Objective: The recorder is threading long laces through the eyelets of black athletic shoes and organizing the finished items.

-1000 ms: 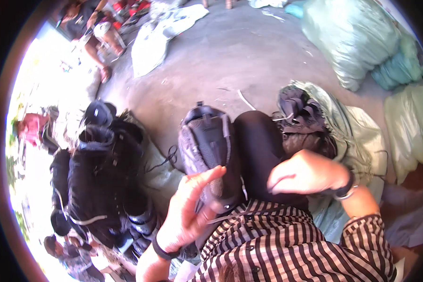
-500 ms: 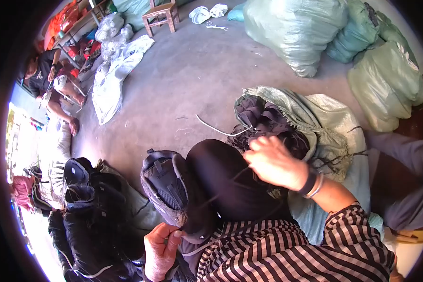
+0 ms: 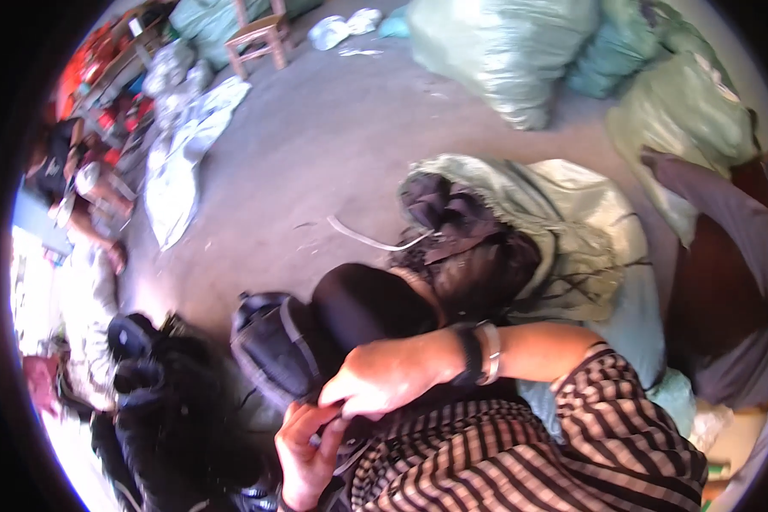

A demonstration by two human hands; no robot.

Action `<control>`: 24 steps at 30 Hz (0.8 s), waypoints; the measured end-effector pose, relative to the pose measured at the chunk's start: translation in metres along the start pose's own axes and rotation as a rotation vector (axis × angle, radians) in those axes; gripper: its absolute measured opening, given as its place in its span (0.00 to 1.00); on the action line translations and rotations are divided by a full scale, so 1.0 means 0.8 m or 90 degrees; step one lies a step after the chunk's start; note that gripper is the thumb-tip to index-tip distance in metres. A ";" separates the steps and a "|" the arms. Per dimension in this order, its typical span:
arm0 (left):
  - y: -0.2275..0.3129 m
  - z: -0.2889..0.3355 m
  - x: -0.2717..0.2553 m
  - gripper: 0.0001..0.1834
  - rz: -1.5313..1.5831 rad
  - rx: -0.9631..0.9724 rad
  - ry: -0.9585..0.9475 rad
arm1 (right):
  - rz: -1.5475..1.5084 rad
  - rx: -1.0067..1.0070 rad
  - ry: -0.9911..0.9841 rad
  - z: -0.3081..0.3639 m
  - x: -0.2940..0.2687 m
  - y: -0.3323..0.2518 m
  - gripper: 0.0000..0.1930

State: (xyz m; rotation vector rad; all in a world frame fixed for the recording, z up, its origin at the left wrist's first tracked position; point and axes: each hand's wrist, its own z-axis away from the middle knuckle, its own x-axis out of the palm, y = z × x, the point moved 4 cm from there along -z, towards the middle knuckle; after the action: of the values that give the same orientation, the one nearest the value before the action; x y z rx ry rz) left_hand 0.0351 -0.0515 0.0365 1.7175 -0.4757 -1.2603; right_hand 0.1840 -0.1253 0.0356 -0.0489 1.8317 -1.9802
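A dark grey and black shoe (image 3: 269,337) rests against my lap, beside my knee in dark cloth. My left hand (image 3: 309,456) is at the shoe's near end, thumb and fingers pinched together. Reaching across from the right, my right hand (image 3: 375,380) has its fingertips closed right against those of the left. Whatever is between the fingertips is too small and blurred to make out. The near end of the shoe is partly hidden behind both hands.
An open woven sack (image 3: 589,205) holding dark fabric pieces (image 3: 461,230) lies just beyond my knee, a white cord (image 3: 367,239) beside it. Black shoes (image 3: 179,401) are heaped at left. Large pale green bags (image 3: 503,60), a wooden chair (image 3: 258,38) and a seated person (image 3: 68,171) are farther off.
My right hand has come from beside the sack, where a dark thin strand stretched toward the left hand, down and left to meet it. The whole view has shifted slightly.
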 end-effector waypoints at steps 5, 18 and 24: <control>0.017 -0.013 0.012 0.09 -0.132 0.110 -0.047 | -0.117 -0.025 0.212 -0.009 -0.048 0.008 0.09; -0.023 0.003 -0.010 0.08 0.066 -0.015 0.155 | -0.016 0.053 0.298 -0.022 -0.023 0.014 0.07; -0.057 -0.016 -0.017 0.13 0.114 -0.184 0.215 | 0.022 0.090 0.331 -0.019 0.000 0.019 0.04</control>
State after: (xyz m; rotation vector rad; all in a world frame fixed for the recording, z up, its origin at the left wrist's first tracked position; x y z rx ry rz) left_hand 0.0318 -0.0129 0.0059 1.5622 -0.2280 -0.8443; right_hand 0.1835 -0.1112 0.0188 0.5871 1.9577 -2.2365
